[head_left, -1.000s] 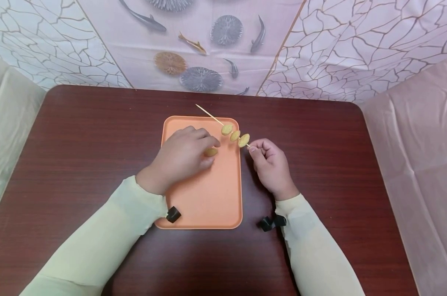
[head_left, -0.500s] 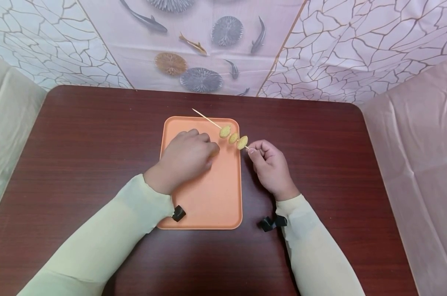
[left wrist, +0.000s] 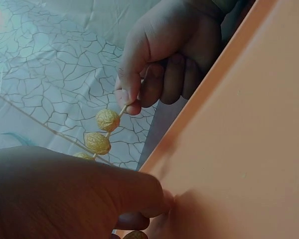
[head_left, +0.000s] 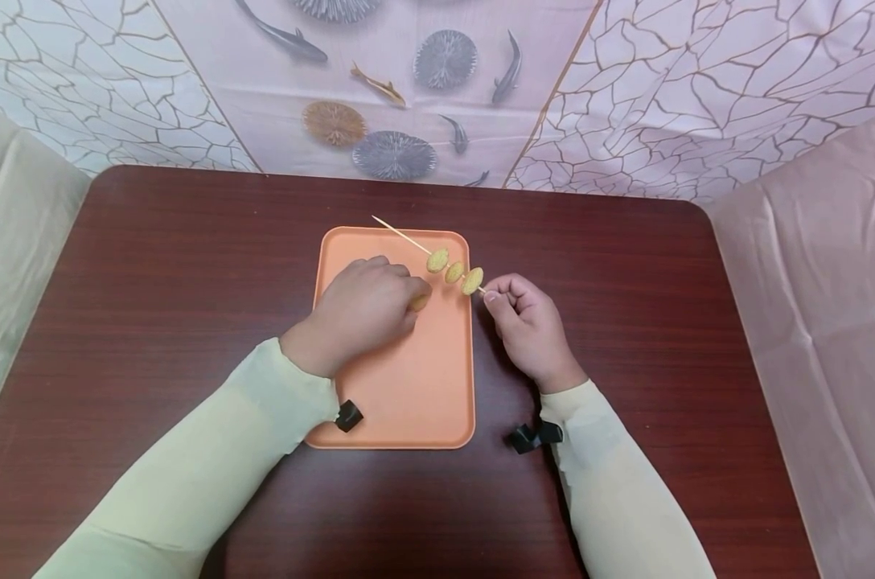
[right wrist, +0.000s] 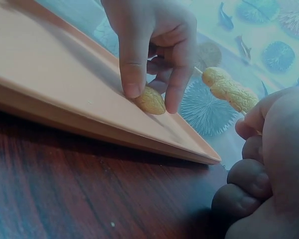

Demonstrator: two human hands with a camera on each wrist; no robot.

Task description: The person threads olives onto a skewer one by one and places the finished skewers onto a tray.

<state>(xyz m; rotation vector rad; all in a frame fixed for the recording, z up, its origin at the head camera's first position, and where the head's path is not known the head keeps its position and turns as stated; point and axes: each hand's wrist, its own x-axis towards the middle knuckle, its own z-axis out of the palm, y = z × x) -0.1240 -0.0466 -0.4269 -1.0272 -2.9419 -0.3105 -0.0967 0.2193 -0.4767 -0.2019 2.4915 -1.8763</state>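
Hands (head_left: 530,331) at skewer (head_left: 417,244), tip (head_left: 375,218) forward-left

The plastic tray (head_left: 425,386) looks smooth, the wooden table (head_left: 626,305) glossy, 3 skewered pieces (head_left: 453,273) rough.

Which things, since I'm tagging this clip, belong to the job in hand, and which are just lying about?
Job in hand:
skewer bearing three yellow pieces, pinched by the right hand
fourth yellow piece, held by the left hand
orange tray beneath the left hand

Just surroundings:
dark table
patterned cloth behind it
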